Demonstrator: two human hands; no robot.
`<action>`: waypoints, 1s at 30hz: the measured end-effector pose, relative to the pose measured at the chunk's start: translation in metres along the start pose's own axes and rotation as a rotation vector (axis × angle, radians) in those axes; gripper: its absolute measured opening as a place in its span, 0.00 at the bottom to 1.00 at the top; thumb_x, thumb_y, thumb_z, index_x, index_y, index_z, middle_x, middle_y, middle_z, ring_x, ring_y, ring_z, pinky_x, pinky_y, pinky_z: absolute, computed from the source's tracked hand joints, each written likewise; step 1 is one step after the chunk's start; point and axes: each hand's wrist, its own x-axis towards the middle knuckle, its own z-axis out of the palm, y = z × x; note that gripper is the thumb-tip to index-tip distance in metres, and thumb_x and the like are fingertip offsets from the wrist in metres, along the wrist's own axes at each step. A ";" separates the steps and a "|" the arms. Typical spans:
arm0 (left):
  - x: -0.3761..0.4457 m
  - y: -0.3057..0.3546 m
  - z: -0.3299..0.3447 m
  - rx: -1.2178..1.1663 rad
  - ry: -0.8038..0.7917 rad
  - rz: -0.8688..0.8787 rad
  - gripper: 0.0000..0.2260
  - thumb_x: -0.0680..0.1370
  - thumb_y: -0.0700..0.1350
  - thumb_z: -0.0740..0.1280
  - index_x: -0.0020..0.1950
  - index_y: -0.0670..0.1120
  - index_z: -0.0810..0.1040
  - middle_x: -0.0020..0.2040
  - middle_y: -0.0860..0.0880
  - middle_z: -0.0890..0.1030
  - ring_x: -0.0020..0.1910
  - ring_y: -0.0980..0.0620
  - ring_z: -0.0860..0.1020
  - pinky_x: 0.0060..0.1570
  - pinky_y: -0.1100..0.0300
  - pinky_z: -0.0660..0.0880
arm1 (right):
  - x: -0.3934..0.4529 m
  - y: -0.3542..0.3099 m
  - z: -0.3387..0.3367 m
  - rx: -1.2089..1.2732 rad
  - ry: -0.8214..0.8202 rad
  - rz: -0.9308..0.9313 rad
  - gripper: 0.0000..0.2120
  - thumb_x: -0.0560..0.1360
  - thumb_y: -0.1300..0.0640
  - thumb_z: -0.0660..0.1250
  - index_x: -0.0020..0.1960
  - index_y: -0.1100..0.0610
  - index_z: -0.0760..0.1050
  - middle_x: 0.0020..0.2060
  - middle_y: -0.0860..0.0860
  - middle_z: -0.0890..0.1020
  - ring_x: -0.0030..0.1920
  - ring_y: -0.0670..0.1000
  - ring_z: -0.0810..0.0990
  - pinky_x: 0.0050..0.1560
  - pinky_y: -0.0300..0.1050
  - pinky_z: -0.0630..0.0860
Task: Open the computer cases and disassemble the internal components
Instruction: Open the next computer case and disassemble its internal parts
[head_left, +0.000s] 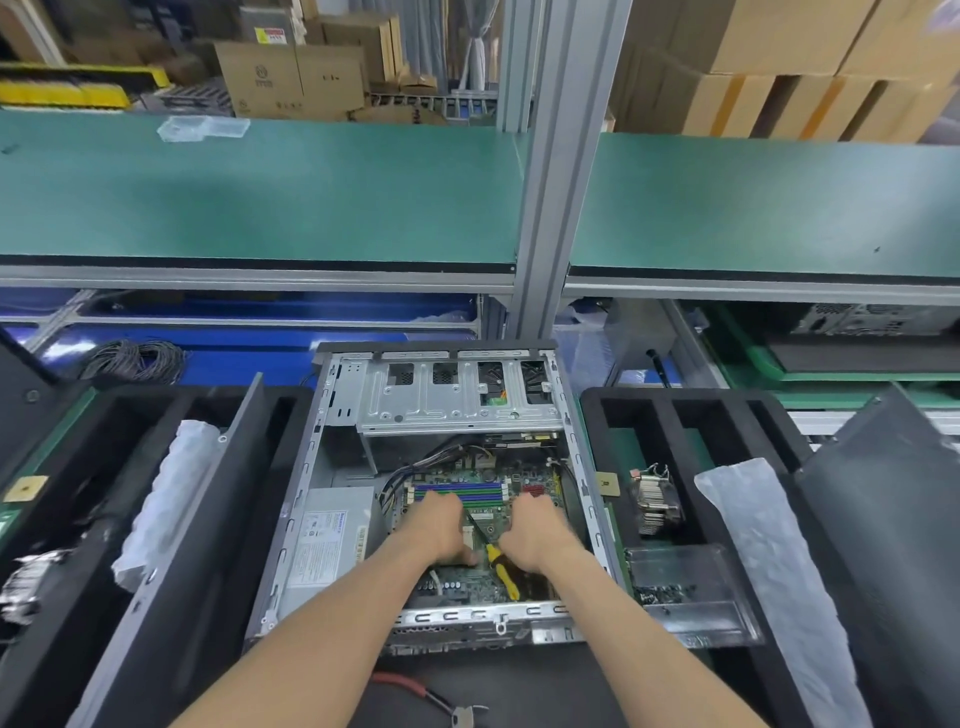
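An open grey computer case (291, 519) lies flat in front of me, with its green motherboard (483, 577) showing. A silver drive cage (457, 400) spans the far end and a power supply (327, 535) sits at the left. My left hand (441, 525) presses down on the board beside the blue and green memory slots (467, 491), its fingertips curled and hidden. My right hand (540, 530) rests on the board to the right. A screwdriver (501, 569) with a yellow and black handle lies tucked against its thumb side, shaft pointing up and to the left.
Black foam trays flank the case; the right tray (592, 415) holds a heatsink (654, 499), a clear plastic box (691, 587) and a plastic bag (769, 545). A grey panel (171, 545) leans at the left. Red-handled pliers (431, 696) lie near me. An aluminium post (561, 156) rises behind.
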 end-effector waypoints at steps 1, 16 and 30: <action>0.001 0.000 0.001 0.025 -0.006 -0.001 0.20 0.68 0.58 0.79 0.41 0.45 0.75 0.48 0.45 0.80 0.52 0.44 0.79 0.48 0.52 0.78 | 0.000 0.000 0.001 -0.015 -0.017 0.010 0.04 0.77 0.59 0.64 0.47 0.57 0.69 0.52 0.57 0.76 0.47 0.57 0.79 0.45 0.50 0.78; 0.010 0.001 -0.004 -0.069 0.176 0.008 0.13 0.73 0.52 0.76 0.43 0.46 0.75 0.46 0.46 0.79 0.47 0.45 0.80 0.43 0.55 0.75 | 0.006 -0.001 0.002 0.035 0.015 0.018 0.10 0.76 0.56 0.64 0.56 0.57 0.72 0.54 0.56 0.76 0.52 0.58 0.78 0.50 0.51 0.78; 0.036 -0.011 0.000 -0.134 0.456 -0.039 0.15 0.78 0.38 0.63 0.65 0.41 0.73 0.57 0.40 0.80 0.55 0.39 0.79 0.50 0.50 0.75 | 0.074 -0.014 0.004 0.035 0.166 0.003 0.12 0.83 0.58 0.58 0.61 0.60 0.76 0.60 0.62 0.78 0.67 0.64 0.71 0.66 0.57 0.66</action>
